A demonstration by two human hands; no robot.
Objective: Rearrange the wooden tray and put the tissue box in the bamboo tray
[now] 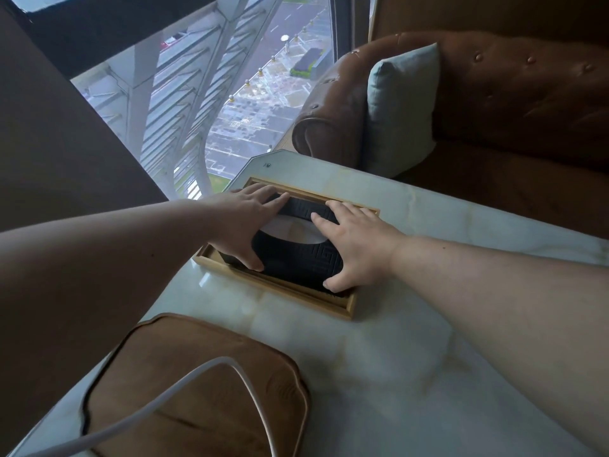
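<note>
Fingers [263, 196] on the left hand [245, 222] are spread out flat over the far-left end of the tissue box [296, 258], thumb hooked down its near-left side, so it's clamped around that end. The right hand [354, 245] does the same on the right end: fingers spread across the top, thumb pressed on the near edge, gripping the box too. So both hands are on it at once.

The tissue box is black with an embossed maze-type pattern and an oval opening on top with white tissue showing. It's sitting inside the bamboo tray [342, 308], a shallow light-wood rectangle lying at an angle on the pale marble-look surface [379, 374]. Can't tell if the box is fully resting on the tray floor or just barely above it.

Nearer on the left there's a brown cushion [184, 400] on the surface with a white cable [230, 361] looping over it. On the far right is a brown leather sofa [510, 94] with a light blue pillow [402, 107], and a big window [230, 94] on the far left.
</note>
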